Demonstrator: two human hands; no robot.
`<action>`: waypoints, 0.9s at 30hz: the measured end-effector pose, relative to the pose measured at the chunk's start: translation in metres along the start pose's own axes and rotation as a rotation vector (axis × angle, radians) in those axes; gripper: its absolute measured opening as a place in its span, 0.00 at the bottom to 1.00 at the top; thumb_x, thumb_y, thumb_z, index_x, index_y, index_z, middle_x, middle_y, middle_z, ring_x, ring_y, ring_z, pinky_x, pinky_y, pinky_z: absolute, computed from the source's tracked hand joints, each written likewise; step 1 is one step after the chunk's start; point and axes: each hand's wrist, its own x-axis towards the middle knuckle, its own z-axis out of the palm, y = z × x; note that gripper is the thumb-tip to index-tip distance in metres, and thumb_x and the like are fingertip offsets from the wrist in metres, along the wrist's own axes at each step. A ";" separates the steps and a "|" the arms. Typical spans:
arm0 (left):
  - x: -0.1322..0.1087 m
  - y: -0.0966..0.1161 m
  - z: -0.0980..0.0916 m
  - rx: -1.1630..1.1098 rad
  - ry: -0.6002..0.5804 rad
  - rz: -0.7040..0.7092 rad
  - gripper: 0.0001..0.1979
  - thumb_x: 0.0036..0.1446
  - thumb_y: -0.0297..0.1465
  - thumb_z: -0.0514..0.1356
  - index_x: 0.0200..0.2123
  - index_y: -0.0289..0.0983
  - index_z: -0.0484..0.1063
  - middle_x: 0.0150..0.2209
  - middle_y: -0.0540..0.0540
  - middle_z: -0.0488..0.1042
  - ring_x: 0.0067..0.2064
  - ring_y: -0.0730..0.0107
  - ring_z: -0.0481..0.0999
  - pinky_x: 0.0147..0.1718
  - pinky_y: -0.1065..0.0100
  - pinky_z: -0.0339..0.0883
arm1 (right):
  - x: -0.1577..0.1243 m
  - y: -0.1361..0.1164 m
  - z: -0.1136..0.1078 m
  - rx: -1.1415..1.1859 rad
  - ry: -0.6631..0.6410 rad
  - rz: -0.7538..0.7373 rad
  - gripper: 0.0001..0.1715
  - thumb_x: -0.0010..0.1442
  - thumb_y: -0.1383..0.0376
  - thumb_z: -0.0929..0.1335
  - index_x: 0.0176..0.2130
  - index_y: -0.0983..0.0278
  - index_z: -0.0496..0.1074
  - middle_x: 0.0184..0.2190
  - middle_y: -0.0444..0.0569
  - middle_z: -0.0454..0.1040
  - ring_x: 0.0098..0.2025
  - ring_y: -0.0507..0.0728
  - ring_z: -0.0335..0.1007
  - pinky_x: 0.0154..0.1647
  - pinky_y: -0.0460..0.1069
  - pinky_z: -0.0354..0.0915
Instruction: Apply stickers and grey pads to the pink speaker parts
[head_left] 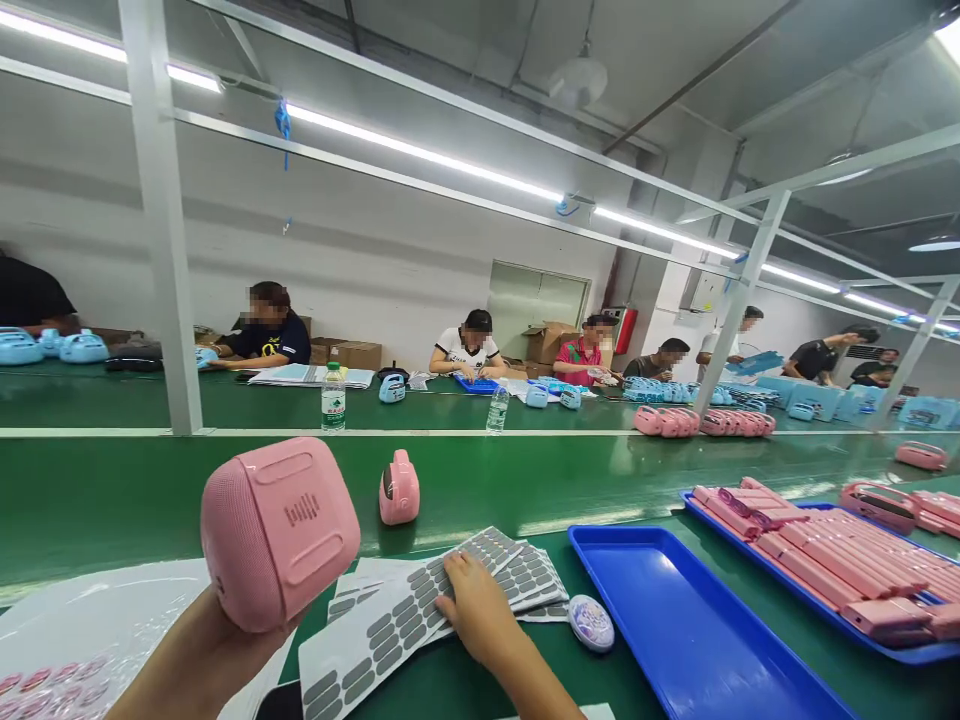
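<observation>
A pink speaker [315, 520] with a mesh side and small printed text rests in my left hand [217, 640], which grips it from below, tilted above the bench. My right hand [480, 610] is down on a sheet of grey oval stickers [405, 620], its fingers curled against the surface. Whether a loose sticker is between the fingertips is hidden. More sticker sheets [532, 580] lie fanned out under and beside that one. Just right of them is a round patterned white disc [591, 624]. A smaller pink speaker [399, 488] stands upright beyond the sheets.
A blue tray [660, 600] lies at right, beside another tray [892, 652] piled with pink parts [840, 560]. Clear plastic with small pink pieces [60, 680] is at lower left. Bottles [334, 400] stand near a metal post [169, 250]. Several people work across the bench.
</observation>
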 end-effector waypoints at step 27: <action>0.014 -0.024 0.007 -0.010 0.181 -0.126 0.18 0.56 0.15 0.47 0.47 0.29 0.67 0.26 0.41 0.74 0.26 0.62 0.77 0.21 0.68 0.75 | 0.002 0.011 0.000 -0.027 0.126 0.185 0.05 0.48 0.74 0.67 0.28 0.65 0.71 0.34 0.52 0.72 0.39 0.59 0.68 0.40 0.49 0.61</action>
